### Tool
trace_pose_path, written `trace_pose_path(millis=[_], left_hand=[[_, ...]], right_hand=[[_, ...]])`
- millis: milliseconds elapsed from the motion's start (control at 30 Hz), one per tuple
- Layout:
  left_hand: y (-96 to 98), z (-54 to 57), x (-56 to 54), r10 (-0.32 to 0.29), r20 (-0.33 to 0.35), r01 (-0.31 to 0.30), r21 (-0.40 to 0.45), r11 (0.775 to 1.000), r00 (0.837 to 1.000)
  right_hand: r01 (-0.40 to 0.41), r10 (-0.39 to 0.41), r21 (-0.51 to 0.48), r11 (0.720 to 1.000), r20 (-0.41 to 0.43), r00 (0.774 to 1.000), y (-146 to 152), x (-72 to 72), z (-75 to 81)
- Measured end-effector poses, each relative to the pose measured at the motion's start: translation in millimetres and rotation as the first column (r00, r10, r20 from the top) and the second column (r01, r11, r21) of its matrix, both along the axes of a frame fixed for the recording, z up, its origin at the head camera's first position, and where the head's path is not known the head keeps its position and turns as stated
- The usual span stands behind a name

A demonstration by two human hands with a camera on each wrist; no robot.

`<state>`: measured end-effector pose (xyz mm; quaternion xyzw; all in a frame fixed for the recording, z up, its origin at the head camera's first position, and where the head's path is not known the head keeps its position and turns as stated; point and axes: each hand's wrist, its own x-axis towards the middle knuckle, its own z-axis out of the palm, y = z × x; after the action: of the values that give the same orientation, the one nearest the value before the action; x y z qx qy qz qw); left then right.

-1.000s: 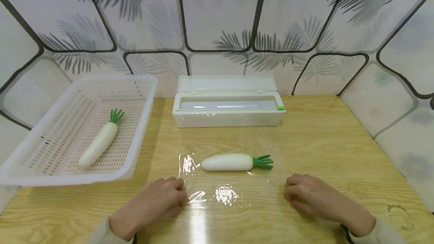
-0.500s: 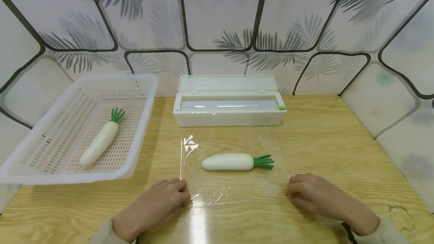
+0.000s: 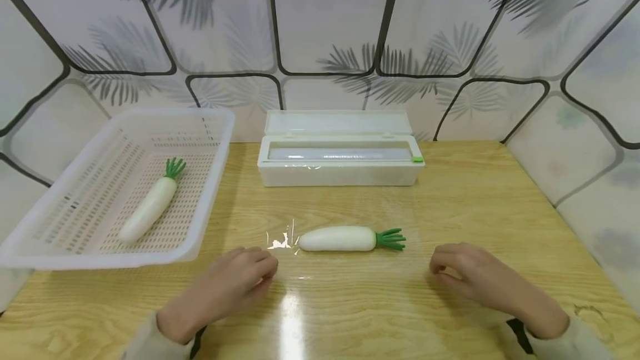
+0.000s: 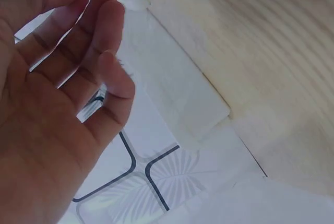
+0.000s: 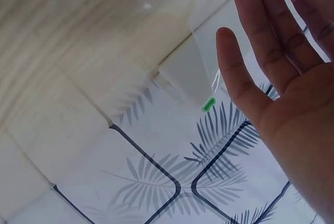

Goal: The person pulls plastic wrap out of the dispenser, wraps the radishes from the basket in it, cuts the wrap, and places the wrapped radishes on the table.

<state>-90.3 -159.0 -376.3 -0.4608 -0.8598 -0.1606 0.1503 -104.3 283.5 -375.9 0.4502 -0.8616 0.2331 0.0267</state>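
Observation:
A white radish [image 3: 337, 239] with green stalks lies sideways on a sheet of clear plastic wrap [image 3: 350, 278], which runs forward from a white wrap dispenser [image 3: 342, 175]. My left hand [image 3: 235, 279] pinches the sheet's near edge left of the radish, thumb against finger. On the other side my right hand [image 3: 475, 279] holds the near edge too; in the right wrist view its outer fingers [image 5: 261, 31] are rather straight and the thumb is out of sight. The film is hard to see against the wood.
At the left stands a white perforated basket [image 3: 212, 199] with another radish [image 3: 149, 210] in it. The dispenser's lid [image 3: 337, 122] stands up against the patterned wall [image 3: 330, 21]. A green slider [image 3: 417, 159] sits at the dispenser's right end. Beneath everything is a wooden table [image 3: 480, 204].
Both hands have risen and moved slightly forward, and the wrap's near edge has come closer to the radish. Glare spots on the film have shifted and shrunk. The radish stays put.

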Motion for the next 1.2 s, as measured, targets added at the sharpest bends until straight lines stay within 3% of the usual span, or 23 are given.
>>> trace_pose_path(millis=[167, 400, 600, 733, 933, 1200], left_hand=[[-1.8, 5.9, -7.5, -0.020, -0.008, 0.020, 0.055, 0.998, 1.000], [-0.8, 15.2, -17.8, -0.008, -0.017, 0.010, 0.091, 0.996, 1.000], [3.6, 21.5, -26.0, 0.063, 0.022, -0.064, 0.084, 0.994, 0.998], [6.2, 21.0, -31.2, 0.132, -0.024, -0.129, 0.100, 0.987, 0.991], [10.9, 19.3, -40.0, 0.252, -0.073, -0.243, 0.105, 0.964, 0.965], [17.5, 18.6, -50.2, 0.358, -0.021, -0.357, 0.044, 0.933, 0.934]], right_hand=[[0.003, -0.008, -0.057, 0.998, -0.089, 0.996, 1, -7.1, 3.6], [0.020, -0.029, -0.096, 0.995, -0.100, 0.995, 5, -18.4, 9.7], [0.030, -0.044, -0.113, 0.993, -0.121, 0.992, 5, -32.5, 13.2], [0.071, -0.085, -0.103, 0.992, -0.130, 0.988, 3, -41.7, 16.3], [0.123, -0.134, -0.087, 0.989, -0.144, 0.980, -3, -53.9, 19.1], [0.239, -0.239, 0.028, 0.971, -0.020, 0.971, -14, -72.4, 20.1]])
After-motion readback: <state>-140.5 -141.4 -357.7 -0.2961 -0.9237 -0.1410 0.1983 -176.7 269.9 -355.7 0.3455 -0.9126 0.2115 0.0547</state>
